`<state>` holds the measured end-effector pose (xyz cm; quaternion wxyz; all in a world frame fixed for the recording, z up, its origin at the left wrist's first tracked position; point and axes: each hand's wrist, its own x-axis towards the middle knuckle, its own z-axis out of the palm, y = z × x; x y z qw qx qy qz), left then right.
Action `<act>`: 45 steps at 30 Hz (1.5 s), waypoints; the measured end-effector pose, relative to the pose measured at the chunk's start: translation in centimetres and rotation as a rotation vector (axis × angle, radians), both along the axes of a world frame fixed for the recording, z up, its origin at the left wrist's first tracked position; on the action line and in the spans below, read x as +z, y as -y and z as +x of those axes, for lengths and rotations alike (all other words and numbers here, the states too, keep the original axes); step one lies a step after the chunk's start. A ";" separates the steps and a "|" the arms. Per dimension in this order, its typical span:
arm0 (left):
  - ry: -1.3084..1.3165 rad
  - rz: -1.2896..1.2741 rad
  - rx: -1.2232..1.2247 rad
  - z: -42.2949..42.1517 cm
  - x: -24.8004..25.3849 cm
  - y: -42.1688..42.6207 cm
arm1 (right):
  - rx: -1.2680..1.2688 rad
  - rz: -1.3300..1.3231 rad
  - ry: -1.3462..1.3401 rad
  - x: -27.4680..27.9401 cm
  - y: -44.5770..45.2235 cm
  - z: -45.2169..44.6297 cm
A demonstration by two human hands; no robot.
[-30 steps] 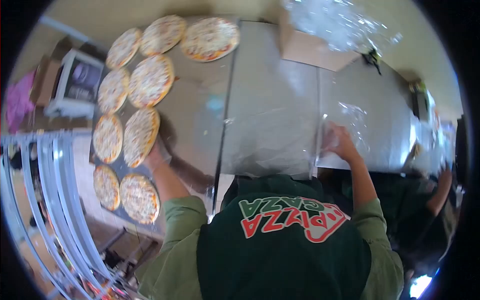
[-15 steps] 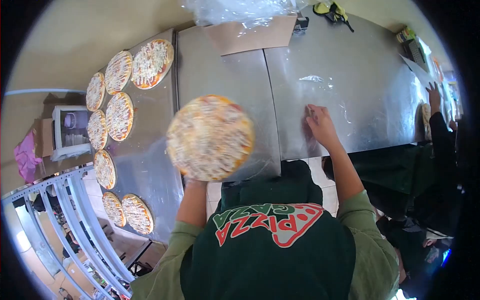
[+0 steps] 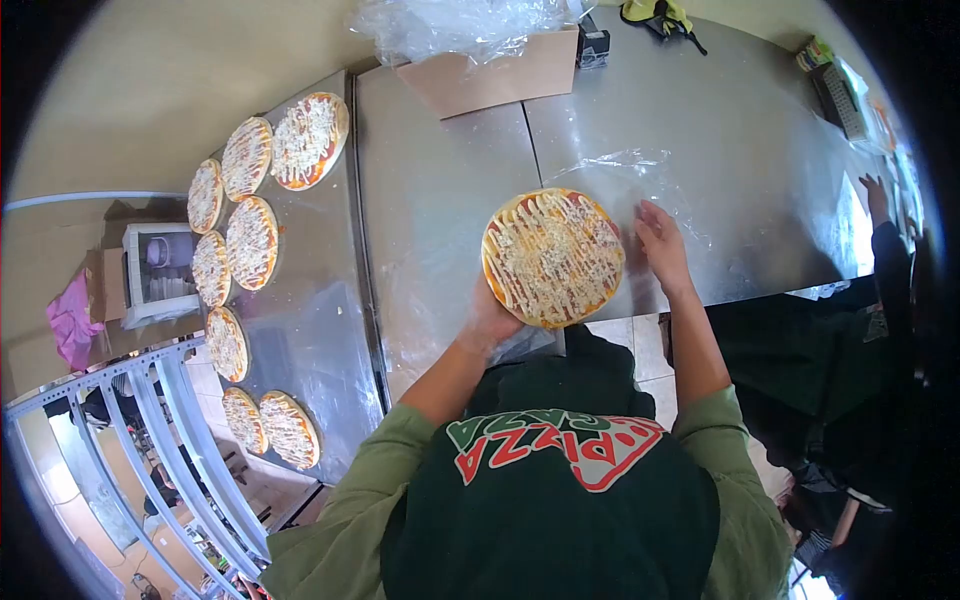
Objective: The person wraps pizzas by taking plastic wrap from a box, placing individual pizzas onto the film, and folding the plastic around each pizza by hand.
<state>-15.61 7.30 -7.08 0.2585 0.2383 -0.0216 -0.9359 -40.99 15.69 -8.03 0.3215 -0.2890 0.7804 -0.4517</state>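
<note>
Left hand (image 3: pixel 492 312) holds round, cheese-topped pizza (image 3: pixel 553 258) from below, above grey metal surface (image 3: pixel 440 170), likely to protect topping; its fingers mostly hidden. Right hand (image 3: pixel 664 250), fingers loosely apart, empty, near clear plastic film (image 3: pixel 628 160).

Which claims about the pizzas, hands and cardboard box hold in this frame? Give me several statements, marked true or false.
1. The left hand supports a raised pizza. True.
2. The right hand holds a second pizza. False: it holds no pizza; it is just beside the raised one.
3. Eight pizzas lie on the left-hand table. True.
4. The cardboard box is topped with yellow cloth. False: clear plastic bulges from it.
5. Every pizza shows a plain, bare top. False: pale shreds cover them.
</note>
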 end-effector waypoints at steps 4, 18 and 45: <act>0.297 -0.044 -0.213 8.4 0.3 1.6 | 0.004 -0.044 -0.201 3.5 0.2 5.7; 1.304 -2.300 -0.653 15.8 -1.3 13.4 | 1.394 -0.433 -0.684 -0.8 3.2 31.2; 1.146 -2.468 -0.676 -1.5 4.6 4.3 | -0.062 0.304 -0.710 2.9 -4.1 6.3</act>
